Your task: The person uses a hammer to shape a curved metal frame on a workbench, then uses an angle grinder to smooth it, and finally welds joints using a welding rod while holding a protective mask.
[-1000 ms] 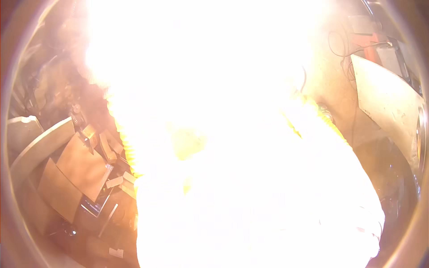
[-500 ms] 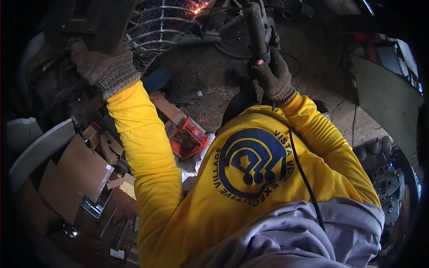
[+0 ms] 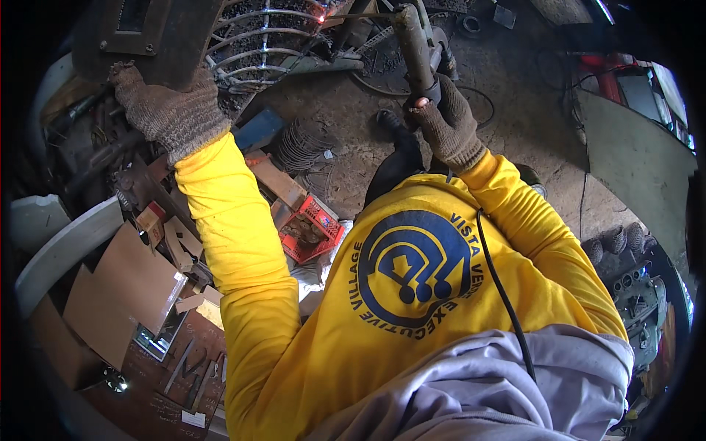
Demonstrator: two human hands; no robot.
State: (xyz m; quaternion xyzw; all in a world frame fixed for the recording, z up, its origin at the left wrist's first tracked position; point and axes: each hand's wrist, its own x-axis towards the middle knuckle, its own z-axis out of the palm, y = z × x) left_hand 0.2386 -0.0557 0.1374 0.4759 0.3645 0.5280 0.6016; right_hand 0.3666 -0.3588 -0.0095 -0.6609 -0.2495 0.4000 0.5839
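My left hand [image 3: 176,114], in a brown knit glove, is closed on the lower edge of a dark welding shield [image 3: 163,55] with a framed window. My right hand [image 3: 450,128], in a fingerless-tipped brown glove, wraps round the handle of a welding electrode holder [image 3: 414,51]. From its far end a thin electrode [image 3: 364,15] points left. The electrode's tip meets a small glowing spot at the right side of a curved-bar metal grille [image 3: 265,51]. Part of the grille lies behind the shield and beyond the top edge.
A coil of wire [image 3: 300,145] lies on the floor near a red plastic crate [image 3: 315,229]. Cardboard sheets [image 3: 121,283] and hand tools [image 3: 193,371] sit at lower left. A green-grey panel [image 3: 632,158] leans at right, above a machine part [image 3: 638,309]. A cable [image 3: 482,99] loops beside the holder.
The bright sparking glow at the grille has shrunk to a small reddish point, and the surroundings look lighter. The electrode holder's far end has shifted slightly left. My left hand stays put.
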